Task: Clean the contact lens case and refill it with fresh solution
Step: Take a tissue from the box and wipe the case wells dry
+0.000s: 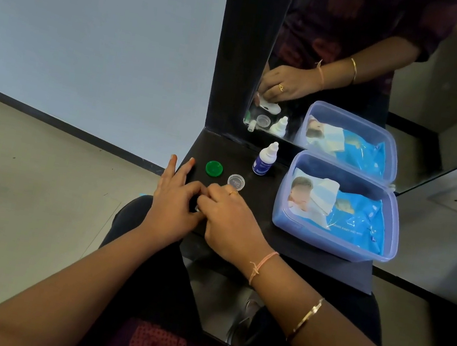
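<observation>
Black vanity shelf (pixel 263 211) below a wall mirror (pixel 347 36): I see both hands meeting at its front left corner. The right hand (pixel 231 224) curls its fingers over the white contact lens case (pixel 197 209), almost hidden between the hands. The left hand (pixel 169 205) stretches two fingers flat; whether the rest grip, I cannot tell. Just beyond lie a green cap (pixel 214 168) and a clear cap (pixel 236 181), then the solution bottle (pixel 265 159), upright. A blue tub (pixel 329 247) holds a wipes pack (pixel 349 216).
</observation>
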